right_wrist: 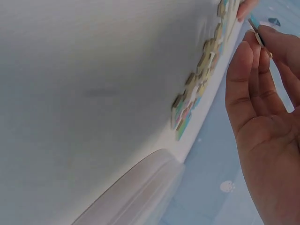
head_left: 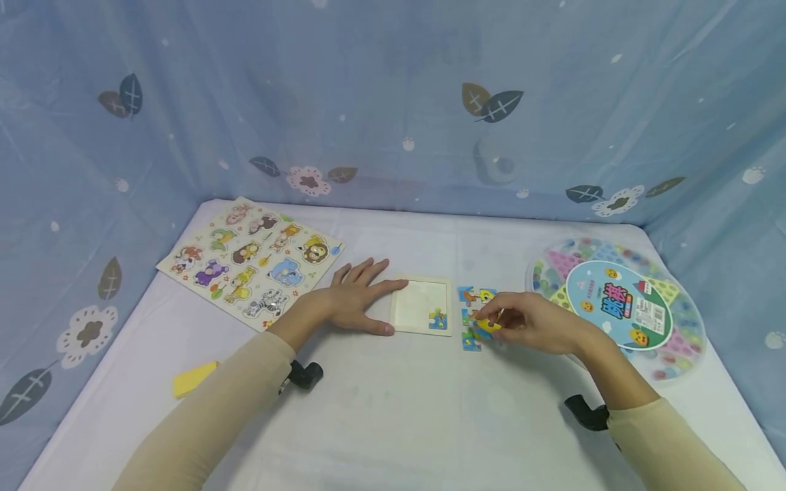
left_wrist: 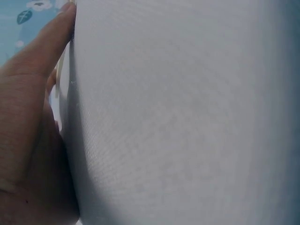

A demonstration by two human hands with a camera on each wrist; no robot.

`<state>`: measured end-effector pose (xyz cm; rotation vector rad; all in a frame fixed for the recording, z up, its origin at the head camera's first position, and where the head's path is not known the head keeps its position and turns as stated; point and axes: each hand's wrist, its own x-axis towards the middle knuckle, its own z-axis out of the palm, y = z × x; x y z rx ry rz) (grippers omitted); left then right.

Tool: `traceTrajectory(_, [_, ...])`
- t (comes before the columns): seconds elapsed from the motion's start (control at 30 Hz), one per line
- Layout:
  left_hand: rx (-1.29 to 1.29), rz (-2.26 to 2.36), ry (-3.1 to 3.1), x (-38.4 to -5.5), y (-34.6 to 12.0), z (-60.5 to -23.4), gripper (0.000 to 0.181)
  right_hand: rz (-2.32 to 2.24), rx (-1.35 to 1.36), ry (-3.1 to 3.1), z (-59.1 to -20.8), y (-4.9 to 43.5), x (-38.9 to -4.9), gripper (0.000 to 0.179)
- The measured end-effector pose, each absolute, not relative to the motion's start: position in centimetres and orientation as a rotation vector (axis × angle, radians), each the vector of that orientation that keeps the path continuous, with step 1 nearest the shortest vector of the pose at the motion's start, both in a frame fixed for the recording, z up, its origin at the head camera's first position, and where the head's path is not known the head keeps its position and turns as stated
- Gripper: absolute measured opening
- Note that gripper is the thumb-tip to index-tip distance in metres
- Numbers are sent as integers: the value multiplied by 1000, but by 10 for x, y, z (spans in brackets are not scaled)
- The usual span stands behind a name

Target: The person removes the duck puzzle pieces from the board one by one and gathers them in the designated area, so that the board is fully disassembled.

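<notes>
My left hand lies spread on the table with its fingers straight, a fingertip touching the left edge of a small wooden puzzle tray. One blue and green puzzle piece sits in the tray's lower right corner. To the tray's right, my right hand pinches a yellow and blue puzzle piece between thumb and fingers. In the right wrist view, that held piece appears edge-on, above the table. Several loose puzzle pieces lie under and beside the right hand, partly hidden by it.
A wooden board of animal pictures lies at the back left. On the right stands a round clear box with beads and a blue label. A yellow block rests near the left forearm. Blue curtains surround the white table.
</notes>
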<state>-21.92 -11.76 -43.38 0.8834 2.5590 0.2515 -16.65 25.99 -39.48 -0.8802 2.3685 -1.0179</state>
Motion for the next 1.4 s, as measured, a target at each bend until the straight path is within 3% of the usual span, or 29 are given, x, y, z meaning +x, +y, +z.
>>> traceTrajectory(0.4, [875,271,2551,-219,-115,-433,95,-962,-810,2320,-401,274,-158,33])
traceTrajectory(1.4, [866,254,2556,-219,-117,-432,95,-980,-988,2452,-416,277,-158,29])
